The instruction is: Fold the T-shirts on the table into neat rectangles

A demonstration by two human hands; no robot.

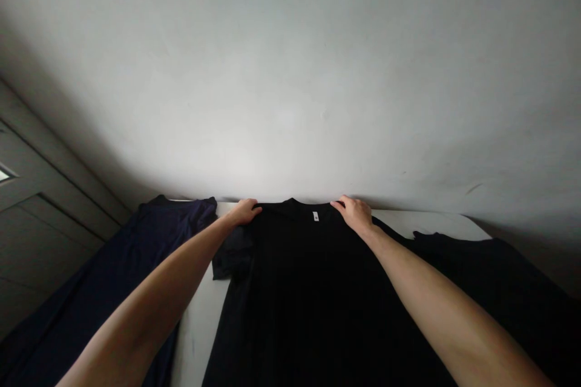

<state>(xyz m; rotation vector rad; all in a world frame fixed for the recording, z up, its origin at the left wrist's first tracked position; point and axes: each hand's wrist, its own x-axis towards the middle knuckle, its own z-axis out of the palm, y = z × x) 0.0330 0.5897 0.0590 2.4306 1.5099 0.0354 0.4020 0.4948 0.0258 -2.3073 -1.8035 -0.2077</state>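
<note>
A black T-shirt (313, 290) lies spread over the white table, its neckline at the far edge by the wall. Inside the collar shows a small white label (316, 216). My left hand (246, 211) is closed on the shirt's left shoulder, thumb toward the collar. On the other shoulder, close to the neckline, my right hand (354, 211) pinches the fabric. The left sleeve (232, 253) lies bunched beneath my left forearm. My right forearm covers part of the shirt's right side.
A dark navy garment (113, 272) lies at the left of the white table (198, 329). Another black garment (490, 278) lies at the right. A pale wall (290, 84) rises directly behind the table, and a grey panelled door (40, 217) stands at the left.
</note>
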